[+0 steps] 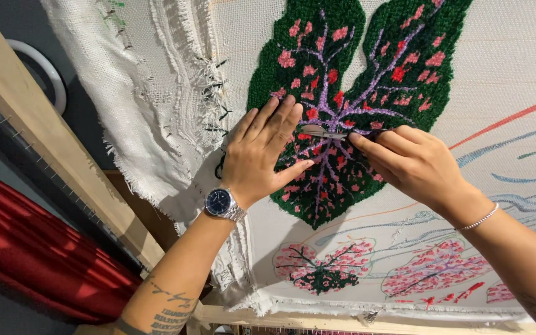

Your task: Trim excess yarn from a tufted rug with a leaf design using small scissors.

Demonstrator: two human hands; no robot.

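Head view: my left hand point(267, 152) pressed flat, fingers spread, on green leaf rug point(342, 105) stretched on cloth point(504, 56); right hand point(404, 158) pinching small scissors point(322, 131) at purple vein. I judge risk: blade tip snags loops, nicks left fingertip

A rug-tufting workshop: backing cloth point(516, 56) stretched on a wooden frame point(51, 136) with tack strips.

A: Item count?
B: One large tufted green leaf point(348, 93); two smaller pink leaf motifs point(324, 263) below; two hands; one small pair of scissors point(321, 131); one wristwatch point(221, 203); one bracelet point(479, 218).
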